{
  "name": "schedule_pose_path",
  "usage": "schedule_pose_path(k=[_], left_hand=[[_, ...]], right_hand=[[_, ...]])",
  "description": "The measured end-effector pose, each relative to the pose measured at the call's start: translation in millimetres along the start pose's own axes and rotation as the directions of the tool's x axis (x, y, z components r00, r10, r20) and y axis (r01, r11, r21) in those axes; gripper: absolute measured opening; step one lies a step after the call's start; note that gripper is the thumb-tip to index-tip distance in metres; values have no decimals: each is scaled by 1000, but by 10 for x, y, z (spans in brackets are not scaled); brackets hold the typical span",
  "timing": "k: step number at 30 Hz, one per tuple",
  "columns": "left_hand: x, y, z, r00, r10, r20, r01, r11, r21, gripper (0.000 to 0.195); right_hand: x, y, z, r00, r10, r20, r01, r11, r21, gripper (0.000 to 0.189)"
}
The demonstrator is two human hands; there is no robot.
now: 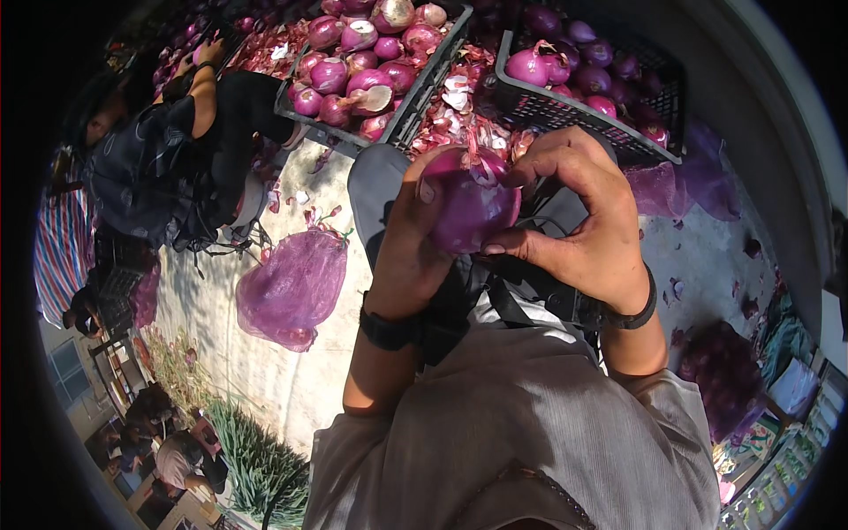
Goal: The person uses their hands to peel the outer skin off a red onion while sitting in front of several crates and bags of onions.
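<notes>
A large red onion (pixel 474 205) is held up in front of my lap, its shiny purple side facing me. My left hand (pixel 417 218) wraps around its left side, thumb resting on the skin. At its right side, my right hand (pixel 583 205) has thumb and fingers touching the onion, the thumb low and the fingers near the top. Loose dry skin (pixel 482 162) sticks up at the onion's top end. Beyond my knees, a black plastic crate (pixel 424 93) full of red onions stands ahead to the left. Another black crate (pixel 583 116) with onions sits ahead to the right.
Onion skins (pixel 457 99) litter the ground between the crates. A purple mesh bag (pixel 295 288) lies on the concrete at left, near a person in dark clothes (pixel 159 159). A full mesh sack (pixel 722 377) stands at right. Green onions (pixel 258 457) are heaped at lower left.
</notes>
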State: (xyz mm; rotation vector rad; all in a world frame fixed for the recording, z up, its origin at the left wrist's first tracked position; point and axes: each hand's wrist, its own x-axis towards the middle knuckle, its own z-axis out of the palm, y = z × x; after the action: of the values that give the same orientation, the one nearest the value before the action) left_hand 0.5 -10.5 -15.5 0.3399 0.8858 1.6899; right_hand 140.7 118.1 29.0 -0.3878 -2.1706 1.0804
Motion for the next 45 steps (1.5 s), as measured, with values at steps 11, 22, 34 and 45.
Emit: schedule_pose_path(k=[11, 22, 34, 45], left_hand=[[-7, 46, 45, 996, 88, 10, -88, 995, 47, 55], [39, 2, 111, 914, 402, 55, -399, 865, 303, 61], [-29, 87, 1, 972, -112, 204, 152, 969, -195, 62], [-10, 34, 185, 992, 96, -81, -101, 993, -64, 56]], right_hand=[[-6, -17, 27, 996, 87, 20, -86, 995, -47, 48], [-136, 84, 209, 953, 291, 84, -297, 952, 75, 81], [-6, 105, -22, 996, -27, 80, 20, 996, 89, 63], [-57, 97, 71, 998, 42, -49, -37, 995, 91, 53]])
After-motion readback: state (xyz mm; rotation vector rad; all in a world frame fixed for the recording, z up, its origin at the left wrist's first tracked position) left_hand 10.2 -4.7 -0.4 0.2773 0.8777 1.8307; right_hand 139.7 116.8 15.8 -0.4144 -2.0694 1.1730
